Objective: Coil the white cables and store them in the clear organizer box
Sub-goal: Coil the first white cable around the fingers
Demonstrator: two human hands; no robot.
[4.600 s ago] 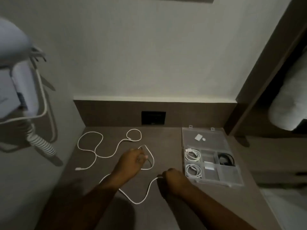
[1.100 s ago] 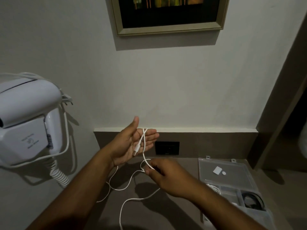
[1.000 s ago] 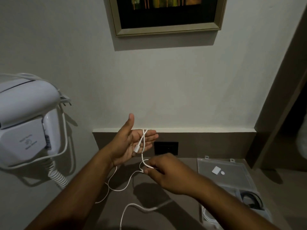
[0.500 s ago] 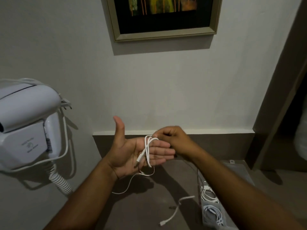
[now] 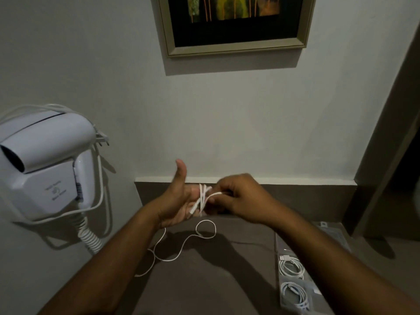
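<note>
The white cable (image 5: 181, 248) looks like smooth plastic with a slight sheen, thin and limp where it trails on the counter (image 5: 204, 280), whose brown surface is matt and finely grained, like laminate. The organizer box (image 5: 293, 289) is clear, glossy plastic. The hair dryer (image 5: 43, 162) on the wall has a smooth, glossy white plastic shell and a ribbed coiled cord. The wall (image 5: 227, 123) is matt paint. The picture frame (image 5: 236, 45) has a dull, satin pale finish.
</note>
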